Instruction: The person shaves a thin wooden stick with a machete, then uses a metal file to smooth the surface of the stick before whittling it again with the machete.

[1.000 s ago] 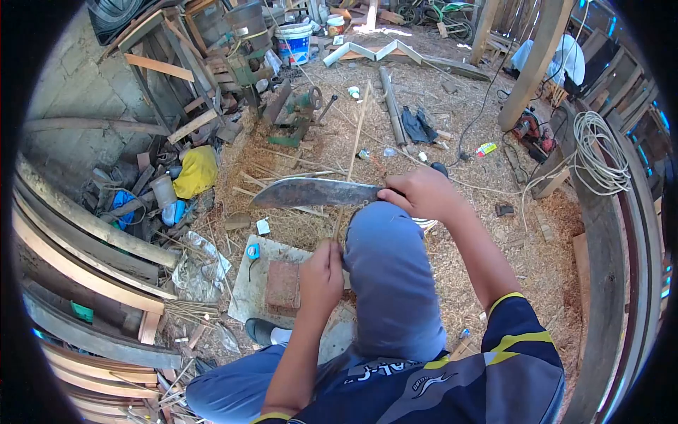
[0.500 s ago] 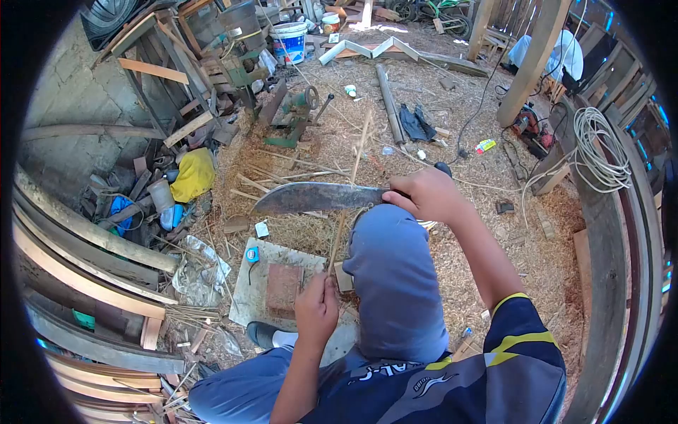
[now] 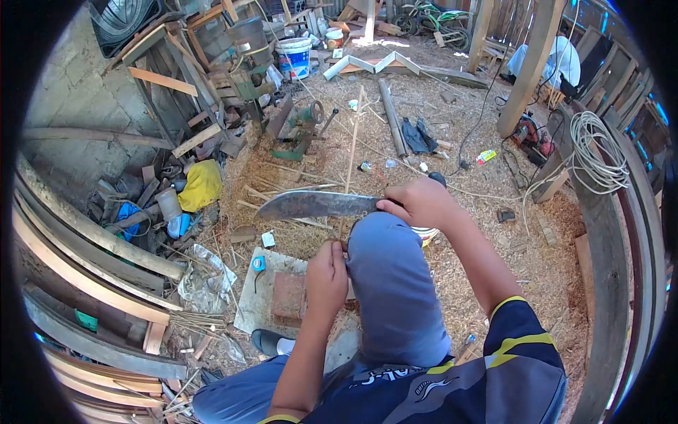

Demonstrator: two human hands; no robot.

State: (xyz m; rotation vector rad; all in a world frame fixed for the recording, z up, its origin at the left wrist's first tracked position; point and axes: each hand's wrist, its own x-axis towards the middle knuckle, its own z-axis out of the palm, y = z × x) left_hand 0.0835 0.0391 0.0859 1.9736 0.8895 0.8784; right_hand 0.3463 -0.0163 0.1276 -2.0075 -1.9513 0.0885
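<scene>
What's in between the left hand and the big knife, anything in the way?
Nothing visible blocks it. Only the thin wooden strip, held in the left hand, runs up there and passes beneath the big knife; the knee is off to the right.

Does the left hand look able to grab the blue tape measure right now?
Probably yes: nothing seems to stand between the left hand and the blue tape measure, though the hand would likely have to release the wooden strip first.

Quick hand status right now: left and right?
Left hand: closed, holding a long, thin, pale wooden strip.
Right hand: closed, gripping a curved, dark metal machete near its handle end.
</scene>
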